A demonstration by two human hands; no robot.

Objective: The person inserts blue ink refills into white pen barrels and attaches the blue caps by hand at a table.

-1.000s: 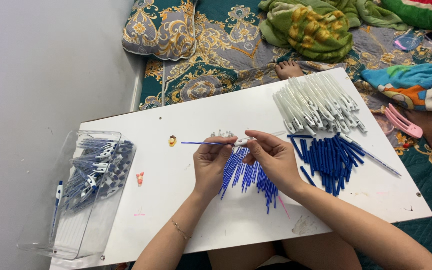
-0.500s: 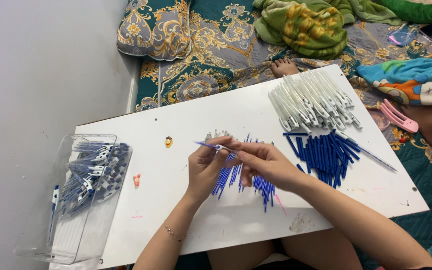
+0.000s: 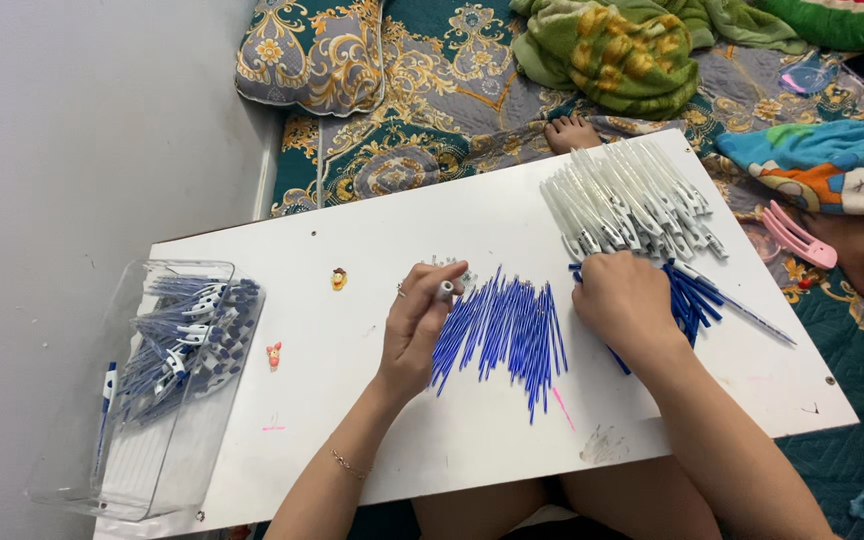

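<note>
Her left hand (image 3: 420, 325) pinches a small grey tip beside the fanned blue refills (image 3: 502, 330), while her right hand (image 3: 624, 300) lies curled over the blue barrels (image 3: 692, 295), each sorted heap within easy reach on the bench (image 3: 472, 230).

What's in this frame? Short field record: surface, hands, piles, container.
surface: white board over the person's lap
left hand: fingers pinch a small white pen part, beside the blue refills
right hand: palm down on the dark blue pen barrels
far pile: white pen caps
container: clear plastic bin at the board's left end, holding assembled pens
small items: two tiny figures on the board
</note>
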